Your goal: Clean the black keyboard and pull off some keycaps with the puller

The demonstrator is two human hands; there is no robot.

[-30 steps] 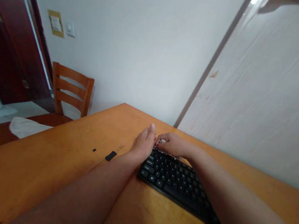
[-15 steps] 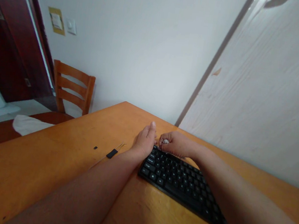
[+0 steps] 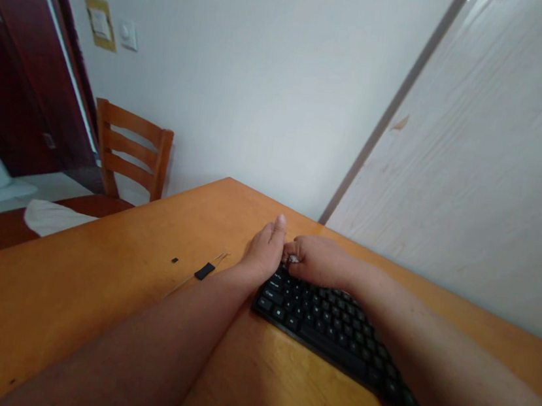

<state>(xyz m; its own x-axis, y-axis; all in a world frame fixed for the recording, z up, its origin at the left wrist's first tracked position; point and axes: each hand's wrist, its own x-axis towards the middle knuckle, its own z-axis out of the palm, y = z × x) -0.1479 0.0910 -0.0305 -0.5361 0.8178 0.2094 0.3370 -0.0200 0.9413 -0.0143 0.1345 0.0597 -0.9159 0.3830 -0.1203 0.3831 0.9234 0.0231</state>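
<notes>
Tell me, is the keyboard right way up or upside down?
Right way up: the black keyboard shows its printed keys facing upward.

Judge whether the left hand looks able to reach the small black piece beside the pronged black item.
Probably yes: the small black piece lies uncovered on the table, left of the left hand. Only the pronged black item lies between, and it looks easy to pass over.

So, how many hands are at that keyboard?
2. The left hand is by the far left corner of the keyboard; the right hand is over its far edge, with something whitish in its grasp. Parts of both are hidden, but no other hand shows.
</notes>
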